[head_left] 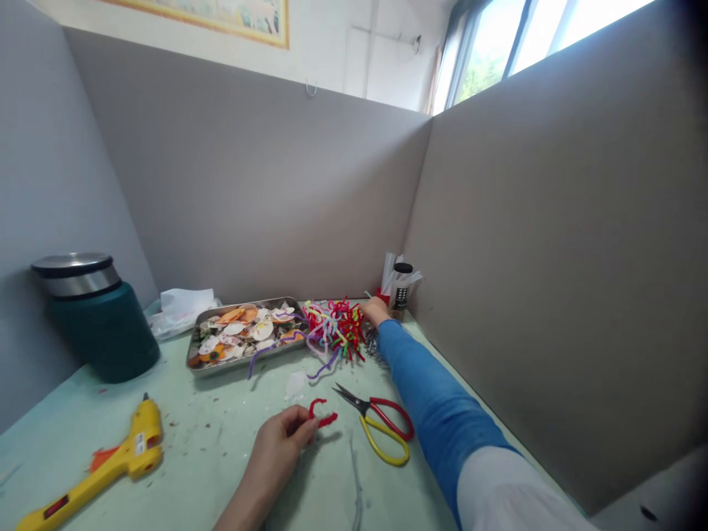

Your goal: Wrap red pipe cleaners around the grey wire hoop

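Note:
My left hand (285, 441) is closed, with a bent piece of red pipe cleaner (327, 421) pinched between thumb and forefinger just above the table. Stretched far forward, my right hand (377, 310) is at the right edge of a tangled pile of coloured pipe cleaners (335, 328). Its fingers are bent and partly hidden; a thin pale tip shows beside them, too small to name. Between the two arms lies a pair of scissors (363, 408) with one red and one yellow handle, blades apart, pointing away to the left.
A metal tray (221, 369) of seashells stands left of the pile. Farther left are a teal flask (102, 332), white tissue (185, 304) and a yellow glue gun (133, 446). A black-lidded container (403, 284) stands in the back right corner. Grey partitions (265, 169) enclose the table.

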Tool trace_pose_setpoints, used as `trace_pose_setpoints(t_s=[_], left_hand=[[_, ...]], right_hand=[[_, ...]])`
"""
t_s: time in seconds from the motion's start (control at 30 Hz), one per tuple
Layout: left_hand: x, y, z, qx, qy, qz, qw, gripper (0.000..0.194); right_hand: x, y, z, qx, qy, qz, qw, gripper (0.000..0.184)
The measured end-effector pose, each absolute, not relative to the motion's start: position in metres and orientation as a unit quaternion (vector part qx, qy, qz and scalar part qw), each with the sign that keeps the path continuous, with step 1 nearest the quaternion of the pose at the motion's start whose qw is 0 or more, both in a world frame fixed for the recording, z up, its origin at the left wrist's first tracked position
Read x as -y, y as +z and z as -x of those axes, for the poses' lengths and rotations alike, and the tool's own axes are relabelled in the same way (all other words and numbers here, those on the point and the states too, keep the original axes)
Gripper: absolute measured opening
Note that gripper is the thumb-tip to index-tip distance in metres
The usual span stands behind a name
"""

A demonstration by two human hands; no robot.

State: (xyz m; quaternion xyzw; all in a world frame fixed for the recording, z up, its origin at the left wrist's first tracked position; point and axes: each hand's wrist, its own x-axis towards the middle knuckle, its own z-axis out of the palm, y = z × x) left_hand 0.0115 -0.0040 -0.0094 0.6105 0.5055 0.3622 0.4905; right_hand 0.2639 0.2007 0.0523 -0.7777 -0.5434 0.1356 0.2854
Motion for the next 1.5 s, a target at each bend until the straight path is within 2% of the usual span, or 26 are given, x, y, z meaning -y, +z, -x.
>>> trace_pose_setpoints(t_s=[0.13,0.3,0.5,0.7,0.8,0.97,1.13,1.3,1.43,1.5], left_hand=[[0.003,-0.012,-0.012,-0.506,0.362,-0.61,0.49,0.029],[0.003,-0.011,-0.012,-0.502,0.361,-0.607,0.499,0.028],[0.005,-0.005,-0.013,-0.501,0.361,-0.606,0.501,0.028],[0.006,-0.006,-0.012,-0.5,0.374,-0.613,0.484,0.027],[0.007,-0.006,-0.011,-0.499,0.379,-0.608,0.487,0.026],[0.007,-0.005,-0.011,-0.486,0.394,-0.608,0.489,0.026],[0.006,-0.006,-0.011,-0.487,0.391,-0.614,0.482,0.027],[0.008,-0.007,-0.011,-0.483,0.395,-0.619,0.477,0.024],[0.008,-0.007,-0.012,-0.485,0.392,-0.62,0.476,0.023],[0.007,-0.008,-0.012,-0.487,0.39,-0.622,0.473,0.023]], right_hand=[[-0.206,0.044,-0.257,0.52,0.179,0.802,0.234,0.027],[-0.21,0.042,-0.253,0.505,0.225,0.795,0.249,0.027],[-0.197,0.067,-0.261,0.492,0.284,0.74,0.359,0.028],[-0.163,0.093,-0.263,0.541,0.29,0.617,0.493,0.018],[-0.156,0.101,-0.258,0.564,0.277,0.572,0.528,0.013],[-0.157,0.111,-0.25,0.589,0.244,0.521,0.568,0.013],[-0.154,0.112,-0.248,0.617,0.233,0.499,0.562,0.015],[-0.151,0.104,-0.245,0.647,0.26,0.485,0.529,0.025],[-0.145,0.091,-0.239,0.677,0.292,0.488,0.467,0.014],[-0.14,0.083,-0.237,0.686,0.298,0.486,0.452,0.016]])
